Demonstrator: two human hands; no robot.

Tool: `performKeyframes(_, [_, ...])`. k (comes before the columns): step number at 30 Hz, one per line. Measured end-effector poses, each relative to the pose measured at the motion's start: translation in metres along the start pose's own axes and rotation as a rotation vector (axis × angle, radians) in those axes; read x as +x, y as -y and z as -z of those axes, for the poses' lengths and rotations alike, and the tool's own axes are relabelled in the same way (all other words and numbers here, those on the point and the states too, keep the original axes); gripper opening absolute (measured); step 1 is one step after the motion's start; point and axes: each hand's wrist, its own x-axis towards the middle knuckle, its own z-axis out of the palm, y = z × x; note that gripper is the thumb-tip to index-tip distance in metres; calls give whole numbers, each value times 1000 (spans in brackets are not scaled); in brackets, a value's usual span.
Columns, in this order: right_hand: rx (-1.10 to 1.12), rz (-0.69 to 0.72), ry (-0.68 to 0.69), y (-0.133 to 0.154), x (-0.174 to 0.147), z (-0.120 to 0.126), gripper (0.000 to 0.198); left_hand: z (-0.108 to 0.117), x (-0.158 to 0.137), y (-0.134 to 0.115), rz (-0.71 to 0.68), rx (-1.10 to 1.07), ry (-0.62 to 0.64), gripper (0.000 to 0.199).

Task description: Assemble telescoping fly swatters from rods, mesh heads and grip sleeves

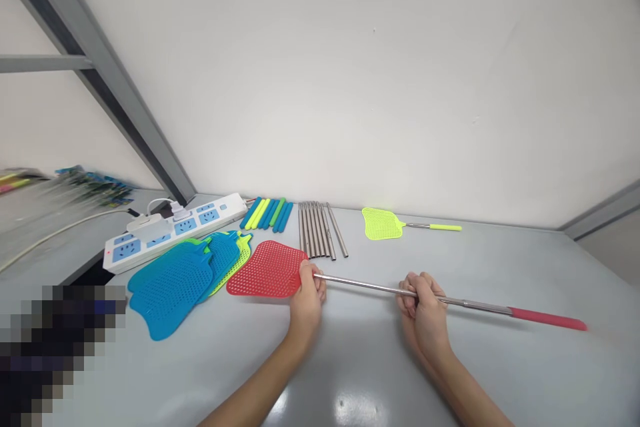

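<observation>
Two bare forearms (pixel 263 373) reach in from the bottom edge, nearest the camera, and both hands have hold of a red fly swatter (pixel 363 284) that stretches from the centre to the lower right of the frame. Its left hand (pixel 307 290) is closed around the neck, where the perforated red paddle (pixel 270 270) meets the metal shaft. Right of centre, the right hand (pixel 425 310) has its fingers curled around the shaft, the thumb lying along the top. Beyond it, the shaft slopes down to a red grip (pixel 547 319), whose far tip is blurred.

Left of the red paddle, blue swatter heads (pixel 170 290) lie overlapped with yellow-green ones on the grey worktop (pixel 525 267). Behind them, a white power strip (pixel 173 231) with blue sockets slants across the left. Blue, yellow and green grip sleeves (pixel 267 215) lie side by side just right of the strip's far end. Next come metal rods (pixel 315 230) in a close row, the rightmost slightly apart. Farther right, near the wall (pixel 350 80), lies a yellow-green fly swatter (pixel 387 223).
</observation>
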Motion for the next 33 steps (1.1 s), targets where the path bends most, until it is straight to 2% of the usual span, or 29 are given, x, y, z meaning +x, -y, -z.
performKeyframes(5, [8,-11,-2,-6,-2,0,35,1,-4,0,-44,51,-28,33])
performKeyframes(20, [6,-42,-1,-13,-9,-3,36,-5,-17,12,-111,89,16,37])
performKeyframes(33, [-46,-74,36,-6,-7,-2,38,-11,-25,10,-108,96,25,39])
